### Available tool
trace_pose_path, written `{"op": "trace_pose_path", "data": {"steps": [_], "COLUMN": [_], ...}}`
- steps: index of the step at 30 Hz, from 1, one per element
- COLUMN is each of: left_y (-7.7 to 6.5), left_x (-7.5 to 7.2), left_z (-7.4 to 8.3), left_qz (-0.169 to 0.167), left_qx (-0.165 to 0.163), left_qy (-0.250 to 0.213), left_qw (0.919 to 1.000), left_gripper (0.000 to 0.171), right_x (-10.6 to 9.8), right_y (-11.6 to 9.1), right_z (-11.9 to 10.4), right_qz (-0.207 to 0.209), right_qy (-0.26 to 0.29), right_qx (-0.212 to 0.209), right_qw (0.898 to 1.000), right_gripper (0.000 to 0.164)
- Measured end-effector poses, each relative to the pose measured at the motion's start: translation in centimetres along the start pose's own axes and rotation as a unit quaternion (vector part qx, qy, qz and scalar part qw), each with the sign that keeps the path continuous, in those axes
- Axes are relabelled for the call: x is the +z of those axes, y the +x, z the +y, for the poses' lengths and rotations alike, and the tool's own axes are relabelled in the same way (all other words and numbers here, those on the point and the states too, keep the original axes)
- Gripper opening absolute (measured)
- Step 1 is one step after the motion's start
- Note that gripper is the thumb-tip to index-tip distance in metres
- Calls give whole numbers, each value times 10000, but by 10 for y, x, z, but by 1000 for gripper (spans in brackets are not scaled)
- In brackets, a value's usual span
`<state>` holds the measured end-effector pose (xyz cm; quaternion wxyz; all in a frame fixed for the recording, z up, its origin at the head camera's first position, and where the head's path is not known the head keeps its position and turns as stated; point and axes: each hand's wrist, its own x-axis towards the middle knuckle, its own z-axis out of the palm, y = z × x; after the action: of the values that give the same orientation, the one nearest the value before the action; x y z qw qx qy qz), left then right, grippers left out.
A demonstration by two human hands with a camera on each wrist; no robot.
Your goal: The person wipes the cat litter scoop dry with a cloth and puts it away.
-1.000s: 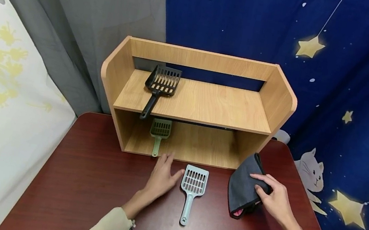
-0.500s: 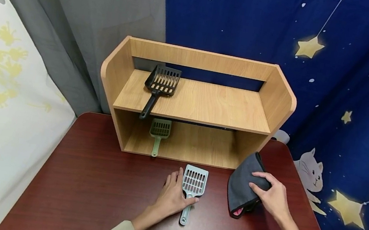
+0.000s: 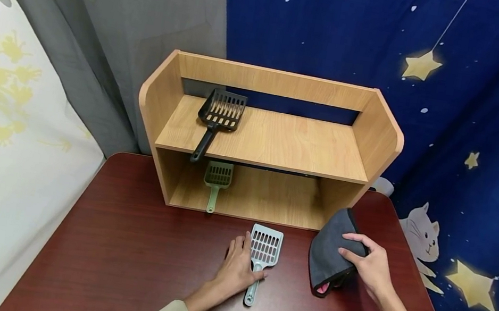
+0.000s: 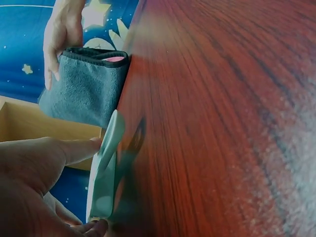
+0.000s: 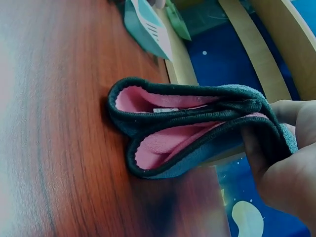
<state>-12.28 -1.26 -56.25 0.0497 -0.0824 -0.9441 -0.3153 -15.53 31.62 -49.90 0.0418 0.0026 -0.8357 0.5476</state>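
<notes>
A light blue litter scoop (image 3: 265,245) lies on the table in front of the shelf. My left hand (image 3: 236,269) holds it from the left, thumb across the handle and fingers along the side of the basin. In the left wrist view, thumb and fingertips grip the scoop (image 4: 102,185) from two sides. My right hand (image 3: 372,266) pinches a folded grey cloth (image 3: 331,251) with black edging, standing on the table to the right. The right wrist view shows the cloth's pink inner side (image 5: 160,143) and its loose folds, with fingers and thumb on its upper edge.
A wooden two-tier shelf (image 3: 299,144) stands at the back of the dark red table (image 3: 128,255). A black litter scoop (image 3: 222,114) rests on its upper tier, handle over the edge. A small green litter scoop (image 3: 218,176) lies on the lower tier. Curtains (image 3: 326,27) hang behind.
My left hand has moved right and toward me from beside the green scoop to the light blue scoop and taken hold of it. My right hand keeps its pinch on the cloth.
</notes>
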Motion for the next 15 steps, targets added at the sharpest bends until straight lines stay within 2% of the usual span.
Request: {"op": "trace_pose_path", "data": {"steps": [6, 11, 15], "left_y": [0, -1, -2], "left_x": [4, 5, 4], "left_z": [1, 2, 0], "left_qz": [-86, -54, -23], "left_qx": [-33, -7, 63], "left_qy": [22, 132, 183], "left_qw": [10000, 9999, 9998], "left_gripper": [120, 119, 111], "right_x": [-2, -2, -4], "right_y": [0, 1, 2], "right_z": [-3, -10, -16], "right_qz": [-145, -307, -428], "right_qy": [878, 1486, 1762], "right_qx": [434, 473, 433], "right_qw": [9951, 9873, 9825], "right_gripper": [45, 42, 40]}}
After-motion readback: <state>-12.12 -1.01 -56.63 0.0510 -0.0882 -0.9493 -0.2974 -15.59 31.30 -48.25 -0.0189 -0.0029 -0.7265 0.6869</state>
